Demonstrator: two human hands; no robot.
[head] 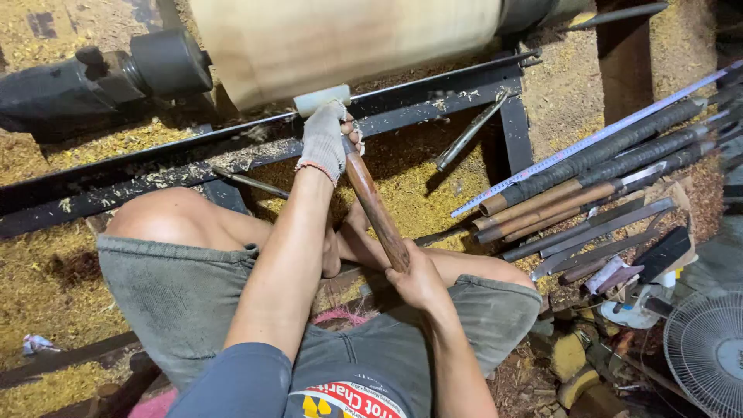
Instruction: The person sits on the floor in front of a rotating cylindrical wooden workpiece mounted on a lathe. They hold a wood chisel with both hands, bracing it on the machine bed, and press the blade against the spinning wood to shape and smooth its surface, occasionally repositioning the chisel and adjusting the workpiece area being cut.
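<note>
**Chisel held against wood on the lathe**

Long wooden-handled chisel (pixel 377 210) runs diagonally through frame centre. Gloved left hand (pixel 325 139) wrapped around its upper end, pressed on the pale tool rest (pixel 320 100). Bare right hand (pixel 419 282) gripping the handle's lower end. Large pale wood cylinder (pixel 348 39) across the top. More long tools (pixel 596 178) lie at right; sawdust (pixel 410 193) below.

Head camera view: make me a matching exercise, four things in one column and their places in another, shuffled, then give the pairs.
Things:
1. left hand
2. right hand
3. fan
4. measuring tape

Places:
A. bottom right corner
B. on the lower end of the wooden handle
C. gloved, on the tool rest beside the big wooden cylinder
D. slanting beside the spare tools at right

Pairs: 1-C, 2-B, 3-A, 4-D
</note>
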